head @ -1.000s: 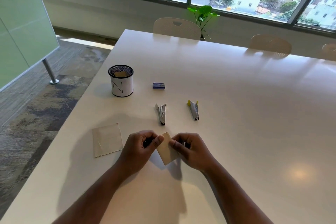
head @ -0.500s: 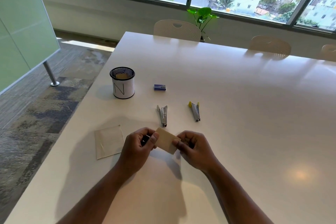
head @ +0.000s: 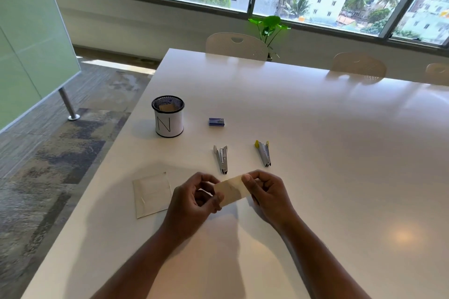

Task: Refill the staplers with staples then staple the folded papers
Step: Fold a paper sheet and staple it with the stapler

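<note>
A small folded tan paper point(head: 232, 190) is held just above the white table point(head: 315, 153). My left hand point(head: 194, 198) pinches its lower left end and my right hand point(head: 266, 189) pinches its upper right end. Two staplers lie beyond my hands: a silver stapler point(head: 220, 159) close to my left hand's fingers and a yellow-tipped stapler point(head: 263, 153) to the right. A blue staple box point(head: 216, 122) lies farther back. Another folded paper point(head: 151, 193) lies flat to the left of my left hand.
A black mesh cup point(head: 168, 119) with a white label marked N stands at the back left and holds something tan. The table's left edge runs close to the flat paper. Chairs point(head: 237, 45) and a green plant point(head: 269, 25) stand past the far edge.
Both hands turned the small paper from upright to a long strip slanting up to the right. My right hand moved up to the paper's far end.
</note>
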Available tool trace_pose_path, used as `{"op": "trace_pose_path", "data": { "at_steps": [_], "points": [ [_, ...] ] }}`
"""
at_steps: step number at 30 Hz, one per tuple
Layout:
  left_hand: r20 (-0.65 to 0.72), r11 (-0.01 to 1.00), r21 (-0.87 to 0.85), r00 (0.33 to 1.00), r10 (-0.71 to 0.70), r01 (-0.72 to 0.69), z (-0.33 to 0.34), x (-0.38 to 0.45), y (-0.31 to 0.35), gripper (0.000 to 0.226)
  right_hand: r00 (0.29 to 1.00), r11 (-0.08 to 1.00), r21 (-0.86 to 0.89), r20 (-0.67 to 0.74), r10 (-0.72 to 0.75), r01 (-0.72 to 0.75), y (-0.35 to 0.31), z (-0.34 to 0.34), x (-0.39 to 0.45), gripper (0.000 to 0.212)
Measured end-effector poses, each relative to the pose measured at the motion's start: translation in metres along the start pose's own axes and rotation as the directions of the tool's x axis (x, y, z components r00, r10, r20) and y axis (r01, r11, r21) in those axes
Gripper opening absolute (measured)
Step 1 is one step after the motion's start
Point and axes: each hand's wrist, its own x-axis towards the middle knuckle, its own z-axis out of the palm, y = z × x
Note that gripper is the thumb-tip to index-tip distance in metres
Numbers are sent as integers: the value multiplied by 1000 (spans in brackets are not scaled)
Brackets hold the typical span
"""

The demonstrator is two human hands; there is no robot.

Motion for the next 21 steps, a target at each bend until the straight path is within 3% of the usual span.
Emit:
{"op": "trace_pose_path", "data": {
  "at_steps": [6,11,13,18,21],
  "points": [
    [-112,962,208,973,202,-176,-10,2,1,18,998,998,-29,30,47,-47,-7,-2,3,36],
    [-63,877,378,937,344,-297,-28,8,6,17,997,992,-110,49,67,-62,-13,11,18,19],
    [-32,848,425,931,364,-317,-40,13,6,20,997,986,-154,45,70,-62,-13,19,25,12],
    [78,847,406,937,342,-343,-77,24,2,33,1000,965,-259,-2,31,-31,-17,43,44,22],
    [20,861,408,946,323,-303,-97,33,-4,36,997,941,-337,-65,-44,20,-22,59,55,26]
  ]
}}
